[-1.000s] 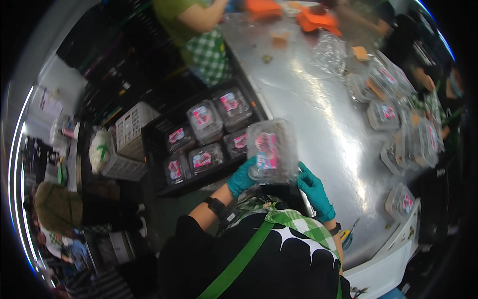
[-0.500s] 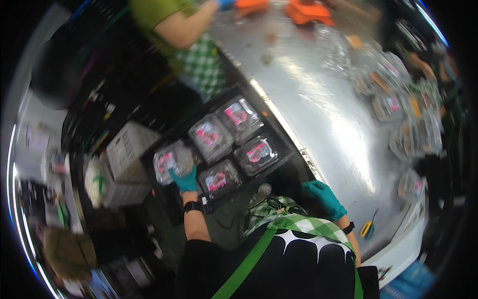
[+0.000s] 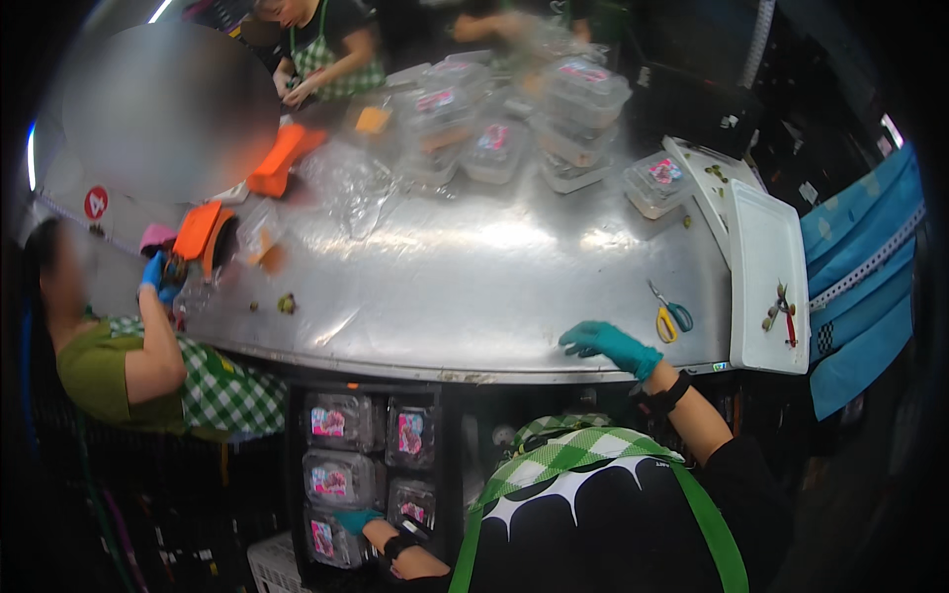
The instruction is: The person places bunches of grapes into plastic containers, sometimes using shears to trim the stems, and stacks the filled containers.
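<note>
My left hand (image 3: 358, 520), in a teal glove, grips the right edge of a clear plastic box (image 3: 328, 542) with a pink and blue label. This box lies in the near left corner of a black crate (image 3: 439, 445), which holds several similar lidded boxes. Some of my left fingers are hidden at the box's edge. Over the front edge of the metal table (image 3: 474, 296), my right hand (image 3: 613, 348) is held out with its gloved fingers extended and nothing in them. To its right lie small snips (image 3: 669, 314) with yellow and teal handles.
Stacks of clear boxes (image 3: 583, 99) stand at the table's far side, with a single box (image 3: 656, 184) to the right. A white tray (image 3: 743, 336) holds red-handled snips. At left, a co-worker in blue gloves (image 3: 158, 277) works near orange holders (image 3: 200, 232). Crumpled clear plastic (image 3: 346, 188) lies nearby.
My view has swung toward the table, so the crate appears lower left. The box under my left hand sits flatter in the crate. My right hand has stretched forward with its fingers extended.
</note>
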Demonstrator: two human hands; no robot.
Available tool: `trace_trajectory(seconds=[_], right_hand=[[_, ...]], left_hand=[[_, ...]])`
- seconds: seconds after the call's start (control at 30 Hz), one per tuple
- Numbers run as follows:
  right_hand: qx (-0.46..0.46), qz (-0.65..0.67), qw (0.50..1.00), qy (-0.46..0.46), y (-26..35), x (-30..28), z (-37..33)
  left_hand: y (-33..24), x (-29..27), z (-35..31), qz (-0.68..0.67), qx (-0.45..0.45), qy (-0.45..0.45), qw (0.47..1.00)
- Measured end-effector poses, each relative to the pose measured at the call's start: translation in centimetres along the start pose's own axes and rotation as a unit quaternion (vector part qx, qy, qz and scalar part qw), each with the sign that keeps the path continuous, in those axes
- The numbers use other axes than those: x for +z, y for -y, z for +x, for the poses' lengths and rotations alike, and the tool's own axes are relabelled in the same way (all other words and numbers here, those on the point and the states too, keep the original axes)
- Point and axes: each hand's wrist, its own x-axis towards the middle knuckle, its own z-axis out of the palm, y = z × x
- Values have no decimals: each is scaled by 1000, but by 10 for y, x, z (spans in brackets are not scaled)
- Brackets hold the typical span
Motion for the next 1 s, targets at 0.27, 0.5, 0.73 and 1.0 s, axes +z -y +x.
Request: trace_trajectory(seconds=[0.27, 0.5, 0.73, 1.0], right_hand=[[-90, 156, 963, -201, 36, -202, 40], [-12, 506, 839, -200, -50, -319, 154], [-15, 461, 853, -246, -56, -335, 168], [-30, 469, 820, -327, -43, -247, 86]], left_hand=[[-147, 83, -218, -96, 384, -10, 918], [-172, 136, -363, -228, 337, 278, 870], [-188, 158, -381, -168, 316, 348, 866], [-229, 221, -419, -117, 373, 527, 755]])
